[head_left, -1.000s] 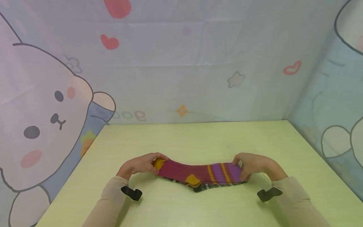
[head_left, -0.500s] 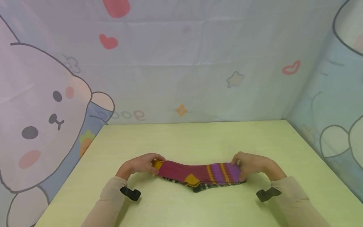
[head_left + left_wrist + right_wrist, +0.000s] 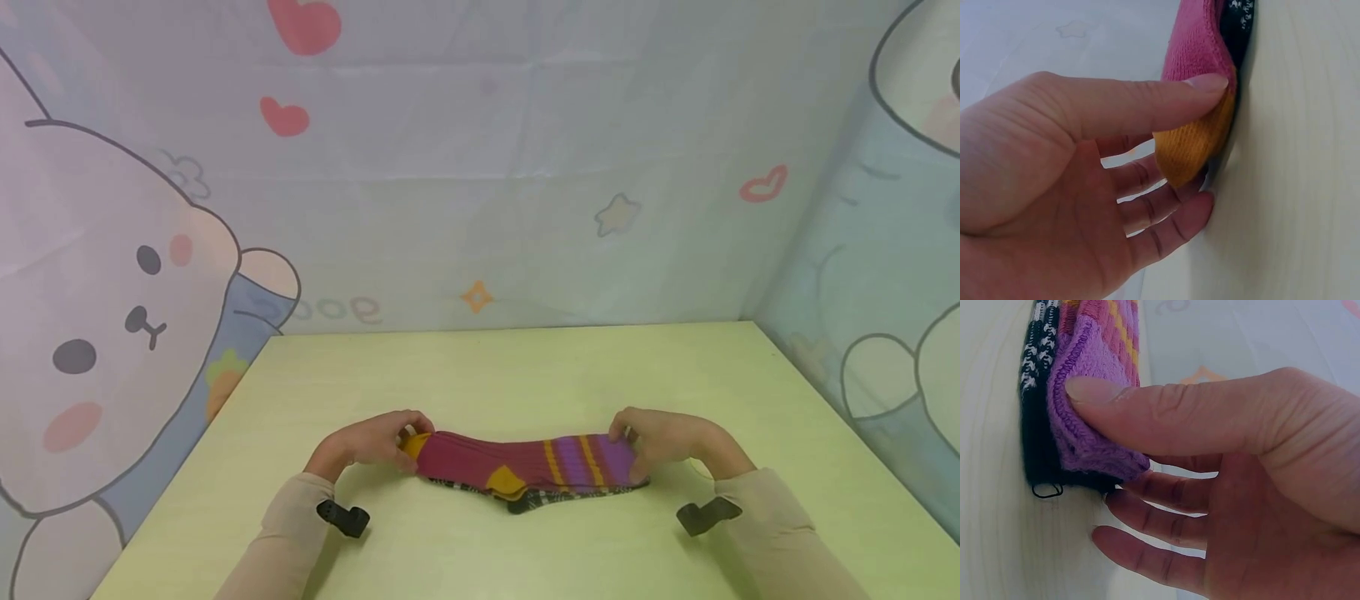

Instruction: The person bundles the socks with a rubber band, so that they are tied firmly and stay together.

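Observation:
A maroon sock [image 3: 472,458] with yellow toe and heel and a purple striped cuff lies lengthwise across the table. Beneath it, a black-and-white patterned sock [image 3: 551,499] shows along the near edge. My left hand [image 3: 373,439] holds the toe end; in the left wrist view its thumb lies over the yellow toe [image 3: 1188,147], fingers at the other side. At the cuff end, my right hand [image 3: 663,436] grips the purple cuff [image 3: 1100,440] with its thumb on top. The black cuff [image 3: 1038,434] sticks out past it, touching the table.
The pale yellow-green table [image 3: 480,375] reaches back to a light cloth backdrop [image 3: 450,167] printed with hearts and a bear. Cloth also hangs at both sides. A black wrist camera mount [image 3: 343,517] sits on the left sleeve, another mount [image 3: 708,516] on the right.
Both hands stay at the two ends of the socks, and the socks lie much as before. The left fingers shift slightly at the toe. The head view tilts a little.

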`<state>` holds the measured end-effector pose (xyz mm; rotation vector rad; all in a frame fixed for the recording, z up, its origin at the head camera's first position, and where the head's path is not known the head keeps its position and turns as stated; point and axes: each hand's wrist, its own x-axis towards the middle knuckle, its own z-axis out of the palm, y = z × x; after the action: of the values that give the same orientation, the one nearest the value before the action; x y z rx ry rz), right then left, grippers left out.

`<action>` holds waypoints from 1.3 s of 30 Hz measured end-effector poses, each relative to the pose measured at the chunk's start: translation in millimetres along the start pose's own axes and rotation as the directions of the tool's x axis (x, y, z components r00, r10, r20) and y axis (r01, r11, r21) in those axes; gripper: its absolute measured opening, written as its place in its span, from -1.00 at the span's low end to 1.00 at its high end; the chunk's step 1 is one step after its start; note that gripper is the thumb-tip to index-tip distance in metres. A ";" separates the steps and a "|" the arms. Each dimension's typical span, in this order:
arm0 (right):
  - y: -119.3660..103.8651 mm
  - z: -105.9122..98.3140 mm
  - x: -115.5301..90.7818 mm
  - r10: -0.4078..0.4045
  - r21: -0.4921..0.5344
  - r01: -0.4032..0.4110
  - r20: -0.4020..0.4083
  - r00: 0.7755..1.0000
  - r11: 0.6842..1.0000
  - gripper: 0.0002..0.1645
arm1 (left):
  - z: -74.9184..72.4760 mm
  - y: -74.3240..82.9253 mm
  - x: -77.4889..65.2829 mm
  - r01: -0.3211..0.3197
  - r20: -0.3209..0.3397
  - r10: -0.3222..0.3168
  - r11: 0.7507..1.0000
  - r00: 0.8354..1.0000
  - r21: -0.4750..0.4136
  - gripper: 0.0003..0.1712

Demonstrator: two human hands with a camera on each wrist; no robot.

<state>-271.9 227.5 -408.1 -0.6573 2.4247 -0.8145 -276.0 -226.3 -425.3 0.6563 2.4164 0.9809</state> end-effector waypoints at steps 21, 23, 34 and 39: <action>3.8 -9.4 -7.0 -0.035 -0.038 0.034 -0.024 0.999 0.999 -0.62 | -8.8 7.4 -7.2 -0.115 0.012 0.114 0.989 0.993 0.095 -0.49; 5.4 -12.9 -10.2 -0.034 -0.056 0.031 -0.041 0.999 0.998 -0.68 | -7.3 15.8 -5.4 -0.126 -0.032 0.131 0.984 0.991 0.129 -0.51; 23.8 -36.7 -29.9 -0.056 -0.106 0.045 -0.098 0.994 0.993 -0.71 | 15.4 83.0 31.4 -0.290 0.005 0.294 0.939 0.956 0.187 -0.55; 33.8 -43.7 -34.9 -0.009 -0.088 -0.001 -0.109 0.994 0.996 -0.71 | 30.7 104.1 53.3 -0.334 0.079 0.324 0.925 0.943 0.181 -0.56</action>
<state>-280.4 289.5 -389.3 -0.6665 2.5708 -0.7675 -273.9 -113.8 -381.1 1.1733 2.4244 0.8468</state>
